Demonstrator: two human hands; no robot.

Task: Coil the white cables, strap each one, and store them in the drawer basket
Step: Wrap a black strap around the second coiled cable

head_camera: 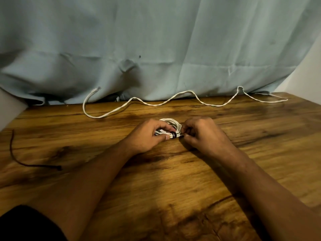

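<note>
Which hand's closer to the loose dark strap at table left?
Left. The left hand grips the coiled cable at mid-table, well right of the dark strap; the right hand pinches the black band on the coil's other side, farther still.

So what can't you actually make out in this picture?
Head view, the only one:
- the strap: its end is pinched under the right hand; whether it is fastened is unclear.
- the coil: its near part is covered by the gripping left hand.
- the loose cable: its plug is too small to identify.
- the dark cord: blurred, strap or wire unclear.
- the drawer basket: out of frame.
</note>
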